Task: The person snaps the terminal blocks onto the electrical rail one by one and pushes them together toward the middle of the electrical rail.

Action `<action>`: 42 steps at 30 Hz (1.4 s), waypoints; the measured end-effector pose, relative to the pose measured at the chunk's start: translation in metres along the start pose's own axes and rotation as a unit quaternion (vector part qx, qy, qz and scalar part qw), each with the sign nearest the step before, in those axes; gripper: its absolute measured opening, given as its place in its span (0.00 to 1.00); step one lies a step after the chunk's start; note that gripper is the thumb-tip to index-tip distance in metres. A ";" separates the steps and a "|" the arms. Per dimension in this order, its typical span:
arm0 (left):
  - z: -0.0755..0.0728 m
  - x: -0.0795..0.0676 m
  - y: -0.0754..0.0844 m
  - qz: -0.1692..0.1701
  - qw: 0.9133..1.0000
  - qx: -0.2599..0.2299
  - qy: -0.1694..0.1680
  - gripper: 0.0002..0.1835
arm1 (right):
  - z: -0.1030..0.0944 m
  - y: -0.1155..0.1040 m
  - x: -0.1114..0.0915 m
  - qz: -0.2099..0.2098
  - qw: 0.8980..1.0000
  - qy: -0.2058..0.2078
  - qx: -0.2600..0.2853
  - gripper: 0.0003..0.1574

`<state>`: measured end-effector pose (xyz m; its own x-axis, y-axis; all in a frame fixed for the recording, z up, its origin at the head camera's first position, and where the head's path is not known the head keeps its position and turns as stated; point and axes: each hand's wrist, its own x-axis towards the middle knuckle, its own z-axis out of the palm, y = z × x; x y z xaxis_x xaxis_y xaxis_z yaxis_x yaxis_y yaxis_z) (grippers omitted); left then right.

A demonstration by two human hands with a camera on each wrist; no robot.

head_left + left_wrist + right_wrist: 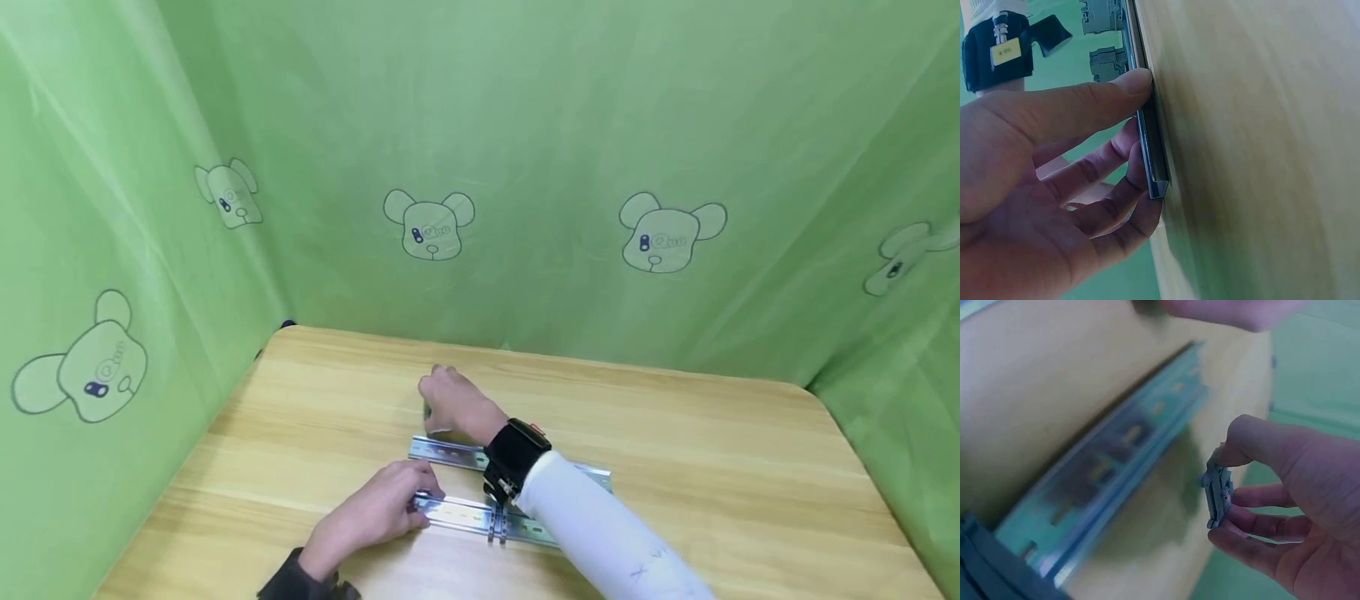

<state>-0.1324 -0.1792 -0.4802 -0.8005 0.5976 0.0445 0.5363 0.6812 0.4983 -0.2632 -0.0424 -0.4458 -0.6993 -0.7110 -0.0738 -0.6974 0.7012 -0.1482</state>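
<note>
My left hand (386, 504) grips the left end of the nearer slotted metal DIN rail (459, 514), thumb on one edge and fingers on the other. Two thin grey terminal blocks (1109, 64) sit on that rail, showing as dark strips near its middle in the head view. Beyond the farther DIN rail (447, 452), my right hand (457, 406) is held over the table. Between its thumb and fingers it pinches a small grey terminal block (1217, 492), seen in the right wrist view and hidden in the head view.
Both rails lie roughly parallel on the wooden table (720, 467). My right forearm in a white sleeve (607, 533) crosses over them and covers part of each. Green curtains (540, 108) with bear-head prints surround the table's back and sides.
</note>
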 end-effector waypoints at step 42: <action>0.006 -0.002 0.001 -0.009 1.000 -0.009 0.009 0.17 | 0.030 0.068 -0.276 -0.099 0.920 0.253 0.283 0.42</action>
<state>-0.1290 -0.1777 -0.4848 -0.8149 0.5774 0.0506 0.5165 0.6838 0.5154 -0.1129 0.1998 -0.4648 -0.6516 -0.6058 0.4565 -0.7249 0.3200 -0.6100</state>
